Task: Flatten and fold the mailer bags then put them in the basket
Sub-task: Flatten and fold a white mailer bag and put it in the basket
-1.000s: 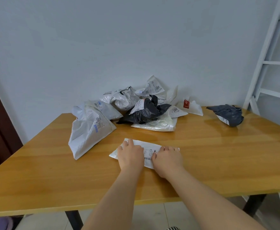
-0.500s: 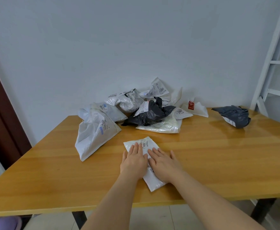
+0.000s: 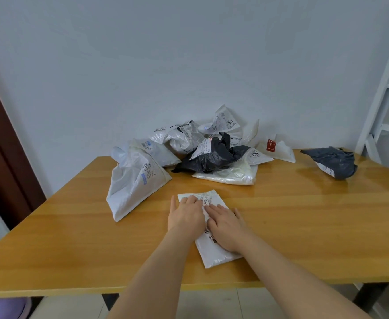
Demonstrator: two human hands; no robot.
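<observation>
head view: both hands lie flat, fingers extended, palms down on a small white mailer bag [image 3: 212,254] on the wooden worktop [image 3: 304,226]; left hand [image 3: 185,216] covers its far-left part, right hand [image 3: 226,229] presses its middle, neither grip closed on anything. bag sits under and between the hands, its near corner poking out below the right wrist, label end past the fingertips. pile of crumpled mailer bags [image 3: 202,153] sits well behind, a dark grey bag [image 3: 334,162] apart far right.
</observation>
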